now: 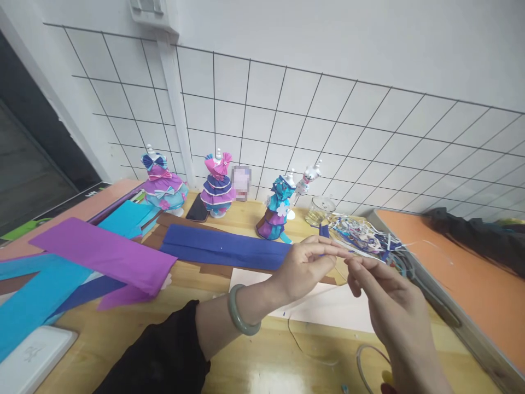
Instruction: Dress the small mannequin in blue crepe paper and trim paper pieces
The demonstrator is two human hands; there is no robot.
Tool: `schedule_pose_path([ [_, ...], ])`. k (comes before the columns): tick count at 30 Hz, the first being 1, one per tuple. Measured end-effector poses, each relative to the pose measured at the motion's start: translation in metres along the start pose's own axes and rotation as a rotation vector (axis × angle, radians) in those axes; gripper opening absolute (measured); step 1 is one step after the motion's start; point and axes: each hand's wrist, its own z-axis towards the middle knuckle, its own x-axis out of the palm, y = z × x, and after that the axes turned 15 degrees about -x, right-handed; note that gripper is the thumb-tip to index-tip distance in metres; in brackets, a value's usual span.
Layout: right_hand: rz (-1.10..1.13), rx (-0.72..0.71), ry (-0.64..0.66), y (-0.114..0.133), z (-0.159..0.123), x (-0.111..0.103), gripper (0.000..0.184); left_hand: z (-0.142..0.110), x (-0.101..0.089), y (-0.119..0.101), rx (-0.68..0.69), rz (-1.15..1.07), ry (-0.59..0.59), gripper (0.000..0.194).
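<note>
My left hand (305, 268), with a green bangle (241, 311) on its wrist, reaches over the table with its fingers pressed together. Its fingertips meet those of my right hand (391, 298), which is closed in a pinch. Whatever lies between the fingertips is too small to make out. Under the hands is a white sheet (322, 305), with a thin pale strand (301, 345) trailing onto the table. Just behind my left hand stretches a dark blue paper strip (225, 246). A small dress form in a teal and purple ruffled dress (281, 205) stands beyond it.
Two more dressed forms, one in a purple and light blue dress (164, 183) and one in a pink and navy dress (217, 186), stand near a phone (197, 209). Purple paper (106, 251) lies left. A glass jar (322, 209) and tangled scraps (361, 232) sit back right.
</note>
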Motion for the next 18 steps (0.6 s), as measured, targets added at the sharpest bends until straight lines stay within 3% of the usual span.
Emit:
schedule_pose_path([
  [3, -0.006, -0.032, -0.012, 0.0028, -0.0003, 0.0018, 0.029, 0.0022, -0.0003, 0.0024, -0.05, -0.066, 0.011, 0.023],
  [10, 0.04, -0.076, -0.017, 0.0018, -0.0005, 0.0039, 0.029, 0.0072, -0.0008, 0.0042, -0.334, -0.365, 0.122, 0.019],
  [18, 0.067, -0.08, -0.039, 0.0027, -0.0005, 0.006, 0.019, 0.0083, -0.0018, 0.0028, -0.291, -0.319, 0.061, 0.019],
])
